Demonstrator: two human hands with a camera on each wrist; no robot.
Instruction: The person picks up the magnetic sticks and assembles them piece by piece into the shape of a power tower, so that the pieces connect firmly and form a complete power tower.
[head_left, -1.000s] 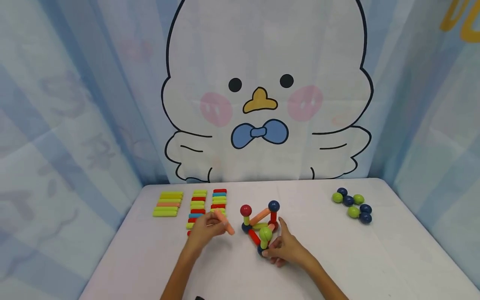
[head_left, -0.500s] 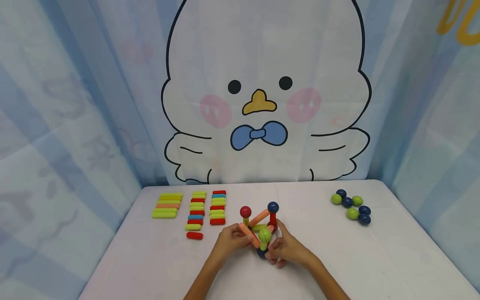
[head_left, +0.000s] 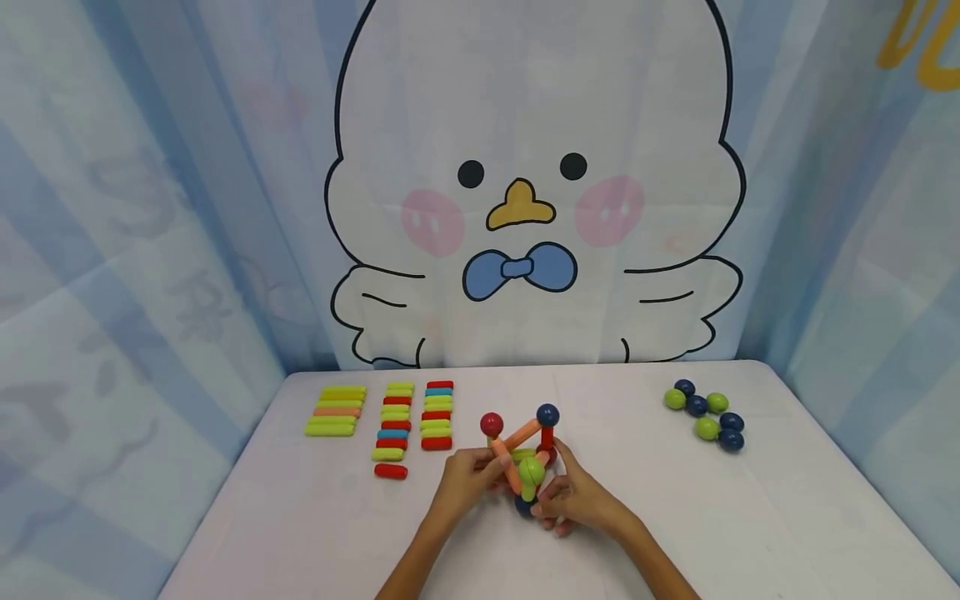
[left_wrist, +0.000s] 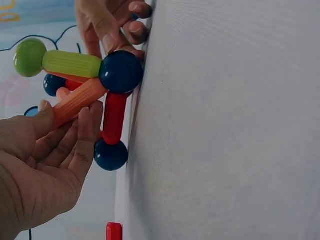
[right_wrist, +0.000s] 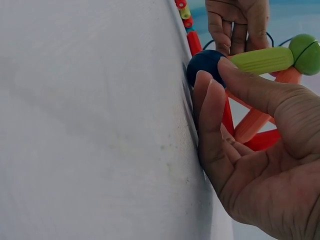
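Note:
A frame of coloured sticks and balls stands on the table. Its front corner is a navy ball (left_wrist: 121, 72), from which a lime stick (left_wrist: 72, 64) rises to a green ball (head_left: 532, 472). My left hand (head_left: 468, 482) pinches an orange stick (left_wrist: 79, 102) that slants over the frame's left side, one end against the navy ball. Thumb and fingers of my right hand (head_left: 576, 497) grip that same ball from the right. At the upper corners sit a red ball (head_left: 492, 424) and another navy ball (head_left: 548, 415). Fingers partly hide the frame's base.
Rows of short sticks (head_left: 394, 412) lie on the left of the table (head_left: 315, 517), with longer yellow and orange sticks (head_left: 335, 412) beyond them. One red stick (head_left: 391, 472) lies nearest. Several navy and green balls (head_left: 707, 428) are grouped at the back right.
My left hand has carried the orange stick rightward from beside the short sticks to the frame, then tilted it steeper against the front corner. My right hand has stayed at that corner.

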